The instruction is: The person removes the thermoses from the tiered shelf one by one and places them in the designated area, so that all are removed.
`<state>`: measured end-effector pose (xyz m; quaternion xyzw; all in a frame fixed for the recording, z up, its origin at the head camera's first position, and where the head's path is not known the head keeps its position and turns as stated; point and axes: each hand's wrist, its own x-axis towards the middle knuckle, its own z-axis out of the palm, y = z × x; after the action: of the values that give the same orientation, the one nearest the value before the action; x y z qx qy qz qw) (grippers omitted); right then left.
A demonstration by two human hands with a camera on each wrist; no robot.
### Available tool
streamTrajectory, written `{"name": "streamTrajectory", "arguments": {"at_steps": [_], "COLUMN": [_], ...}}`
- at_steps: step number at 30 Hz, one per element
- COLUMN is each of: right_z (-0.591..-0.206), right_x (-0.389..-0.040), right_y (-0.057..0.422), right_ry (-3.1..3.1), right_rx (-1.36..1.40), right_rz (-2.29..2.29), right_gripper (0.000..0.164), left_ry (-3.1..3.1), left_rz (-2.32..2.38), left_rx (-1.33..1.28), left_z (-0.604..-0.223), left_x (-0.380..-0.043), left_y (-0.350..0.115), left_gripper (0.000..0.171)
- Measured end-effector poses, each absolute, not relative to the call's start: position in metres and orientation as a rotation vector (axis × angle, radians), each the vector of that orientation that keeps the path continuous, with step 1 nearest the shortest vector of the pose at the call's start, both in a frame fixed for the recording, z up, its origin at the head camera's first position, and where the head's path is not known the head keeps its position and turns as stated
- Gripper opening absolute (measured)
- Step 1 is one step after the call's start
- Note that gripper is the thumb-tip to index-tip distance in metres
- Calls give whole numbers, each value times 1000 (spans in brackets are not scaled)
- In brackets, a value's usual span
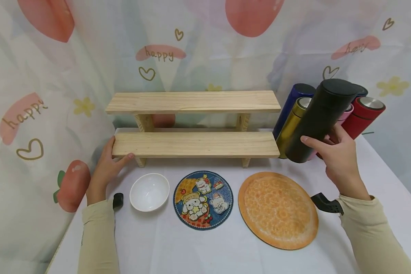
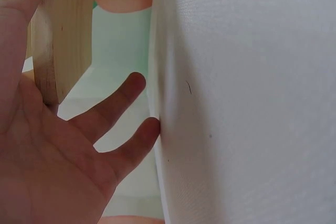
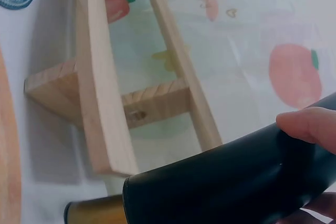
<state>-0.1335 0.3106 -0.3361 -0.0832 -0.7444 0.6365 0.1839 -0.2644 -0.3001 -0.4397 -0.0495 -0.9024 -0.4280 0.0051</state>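
My left hand (image 1: pixel 104 169) holds the left end of the lower board of a two-tier wooden shelf (image 1: pixel 195 144), thumb along the front edge. In the left wrist view two fingers (image 2: pixel 123 150) stretch out past the board's end (image 2: pixel 65 40). My right hand (image 1: pixel 344 161) grips a black cylindrical thermos (image 1: pixel 320 121), which leans with its top away to the right. In the right wrist view the thermos (image 3: pixel 226 182) overlaps the shelf's right end. Right behind it stand a gold thermos (image 1: pixel 296 118), a blue one (image 1: pixel 291 102) and a red one (image 1: pixel 366 114); others are partly hidden.
On the white-covered table in front of the shelf are a white bowl (image 1: pixel 149 192), a round cartoon mat (image 1: pixel 203 200) and a round bread-patterned mat (image 1: pixel 279 209). A printed curtain (image 1: pixel 205 64) hangs close behind the shelf.
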Motion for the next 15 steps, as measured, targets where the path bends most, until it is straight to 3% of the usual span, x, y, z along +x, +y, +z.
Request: {"name": "streamTrajectory", "arguments": {"at_steps": [15], "right_z": [-371], "right_x": [-132], "right_y": [322], "right_ry": [-2294], "right_rx": [-377], "right_rz": [1639], "right_gripper": [81], "left_ry": [-2843], "left_rz": [-1341], "left_rx": [-124], "left_z": [-439], "left_x": [-263], "left_y": [-300], "left_gripper": [111]}}
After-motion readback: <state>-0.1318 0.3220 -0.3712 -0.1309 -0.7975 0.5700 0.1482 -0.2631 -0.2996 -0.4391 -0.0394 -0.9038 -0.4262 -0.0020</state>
